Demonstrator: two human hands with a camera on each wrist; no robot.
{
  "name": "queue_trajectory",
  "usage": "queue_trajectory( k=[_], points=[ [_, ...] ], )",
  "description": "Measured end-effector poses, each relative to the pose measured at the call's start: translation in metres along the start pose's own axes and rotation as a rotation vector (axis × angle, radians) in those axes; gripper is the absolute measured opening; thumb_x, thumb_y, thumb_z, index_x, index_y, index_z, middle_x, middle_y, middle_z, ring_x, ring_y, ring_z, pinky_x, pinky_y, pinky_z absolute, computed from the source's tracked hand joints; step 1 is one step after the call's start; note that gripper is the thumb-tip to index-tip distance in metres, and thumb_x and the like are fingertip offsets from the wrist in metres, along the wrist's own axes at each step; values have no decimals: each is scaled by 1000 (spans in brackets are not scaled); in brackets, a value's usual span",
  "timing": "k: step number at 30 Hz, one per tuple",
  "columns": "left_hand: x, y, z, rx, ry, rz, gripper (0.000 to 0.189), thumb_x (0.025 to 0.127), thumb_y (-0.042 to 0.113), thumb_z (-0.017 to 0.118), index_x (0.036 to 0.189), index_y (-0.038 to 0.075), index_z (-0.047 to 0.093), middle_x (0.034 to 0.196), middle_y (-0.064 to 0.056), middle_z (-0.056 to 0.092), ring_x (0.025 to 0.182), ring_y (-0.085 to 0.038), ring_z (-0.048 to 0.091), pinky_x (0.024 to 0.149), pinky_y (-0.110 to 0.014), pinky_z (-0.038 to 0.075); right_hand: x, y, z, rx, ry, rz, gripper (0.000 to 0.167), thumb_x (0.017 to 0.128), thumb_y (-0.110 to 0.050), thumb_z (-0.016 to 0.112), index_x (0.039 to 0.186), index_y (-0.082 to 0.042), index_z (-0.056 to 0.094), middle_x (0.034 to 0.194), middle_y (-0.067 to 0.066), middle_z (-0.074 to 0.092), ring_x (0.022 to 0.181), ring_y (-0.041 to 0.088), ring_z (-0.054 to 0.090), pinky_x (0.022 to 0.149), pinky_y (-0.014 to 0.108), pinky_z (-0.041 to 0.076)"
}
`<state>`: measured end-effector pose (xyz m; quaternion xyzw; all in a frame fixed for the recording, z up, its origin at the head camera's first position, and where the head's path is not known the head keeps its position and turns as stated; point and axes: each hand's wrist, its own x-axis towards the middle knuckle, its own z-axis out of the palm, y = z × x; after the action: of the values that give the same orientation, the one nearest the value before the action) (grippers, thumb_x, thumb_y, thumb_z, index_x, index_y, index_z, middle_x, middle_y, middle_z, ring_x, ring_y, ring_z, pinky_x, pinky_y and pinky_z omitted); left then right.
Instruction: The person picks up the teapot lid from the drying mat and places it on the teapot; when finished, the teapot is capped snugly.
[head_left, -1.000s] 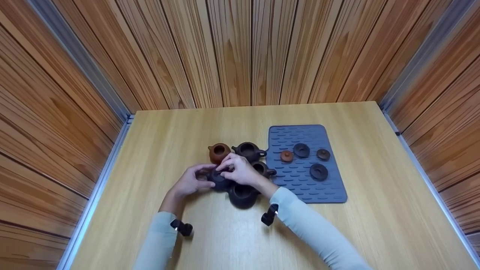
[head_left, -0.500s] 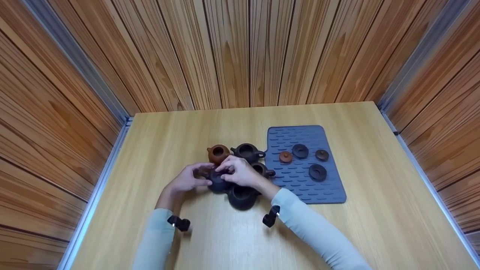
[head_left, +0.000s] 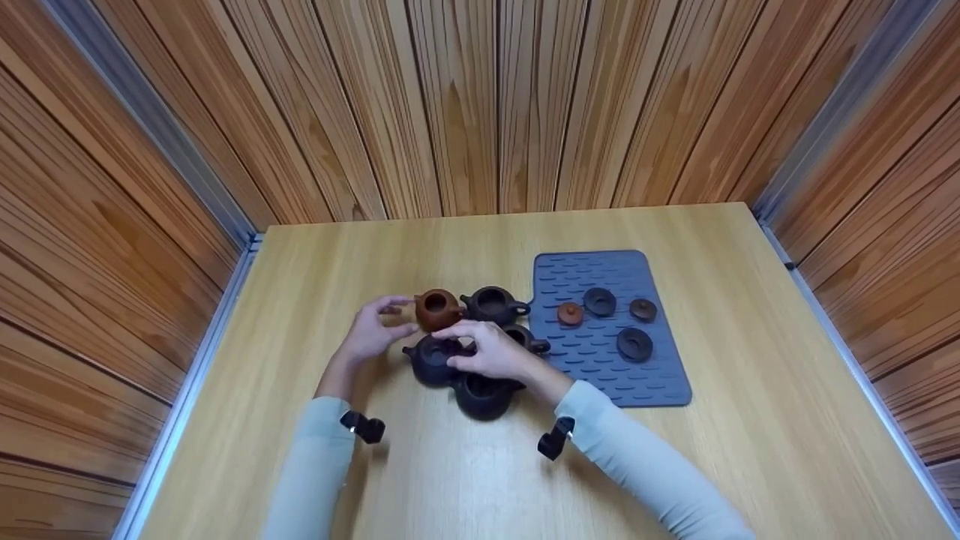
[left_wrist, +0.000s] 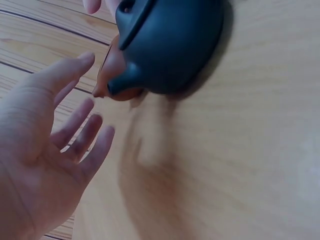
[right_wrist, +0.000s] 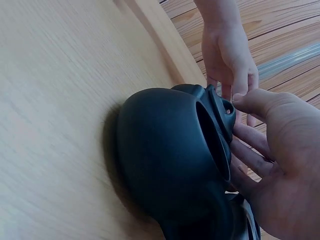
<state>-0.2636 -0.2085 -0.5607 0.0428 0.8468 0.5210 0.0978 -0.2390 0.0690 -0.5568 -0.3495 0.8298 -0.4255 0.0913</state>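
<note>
A dark teapot [head_left: 430, 369] with its lid on stands at the left of a cluster of teapots. My right hand [head_left: 491, 352] hovers at this lid, thumb and fingers spread apart around the knob [left_wrist: 128, 9]. In the right wrist view, the thumb overlaps the lid's edge, and a lidless dark teapot [right_wrist: 160, 145] stands in front. My left hand [head_left: 370, 331] is off the lidded teapot, its fingers loosely extended beside the spout of a small reddish-brown teapot [head_left: 439, 322], which has no lid on it.
Two more lidless dark teapots stand close by, one at the back [head_left: 491, 320] and one partly behind my right hand, its handle [head_left: 538, 346] showing. Right of them lies a grey mat [head_left: 585, 386] with a reddish lid [head_left: 570, 314], a brown lid [head_left: 643, 310] and two dark lids [head_left: 634, 344].
My left hand has left the lidded teapot and moved up and away toward the reddish-brown one. My right hand's fingers have spread and drawn back slightly from the lid.
</note>
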Motion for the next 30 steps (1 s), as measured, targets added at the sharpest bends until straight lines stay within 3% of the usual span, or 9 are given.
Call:
queue_trajectory(
  k=[2,5,10,15,20,24,30],
  points=[
    [3,2,2,10,19,11,58,103,13,81,158,7,63,170,-25,52,161,-47,45,134,-67,37,-2,-1,0,2,-15,1,47,102,-11,80,148,-8,73,150,16,75,146,36,67,127,54,50],
    [8,5,6,22,26,45,64,102,9,81,162,5,58,177,-25,44,168,-48,36,139,-67,28,-5,-1,0,3,-21,-18,46,102,-10,80,147,-8,74,150,16,75,145,36,67,127,53,51],
    [19,5,11,41,7,60,68,102,6,81,165,6,55,182,-24,36,173,-47,27,142,-63,22,-10,-1,-1,5,-7,-58,42,102,-10,80,143,-6,76,148,18,76,143,39,68,126,53,51],
    [25,5,16,44,-13,65,66,103,5,80,165,7,56,181,-25,37,172,-49,29,141,-64,24,-13,-1,-3,10,-16,-62,40,102,-11,80,141,-6,77,149,18,75,145,39,67,127,54,50],
    [28,1,22,2,-22,75,62,102,5,81,161,7,61,172,-23,53,164,-47,44,138,-63,32,-15,-2,-4,25,-37,-48,39,101,-12,80,140,-6,78,153,18,73,148,39,65,129,55,48],
    [31,-2,28,-29,-15,66,59,101,3,82,157,6,65,163,-23,63,154,-45,57,133,-59,42,-16,-2,-6,42,-52,-33,38,102,-13,80,140,-6,78,155,19,71,150,40,64,123,56,54],
    [32,-2,32,-36,11,37,60,101,1,82,158,5,64,162,-23,63,153,-43,58,133,-57,43,-18,0,-8,59,-59,-20,39,103,-13,79,141,-7,77,157,18,70,151,40,64,116,55,60]
  ],
)
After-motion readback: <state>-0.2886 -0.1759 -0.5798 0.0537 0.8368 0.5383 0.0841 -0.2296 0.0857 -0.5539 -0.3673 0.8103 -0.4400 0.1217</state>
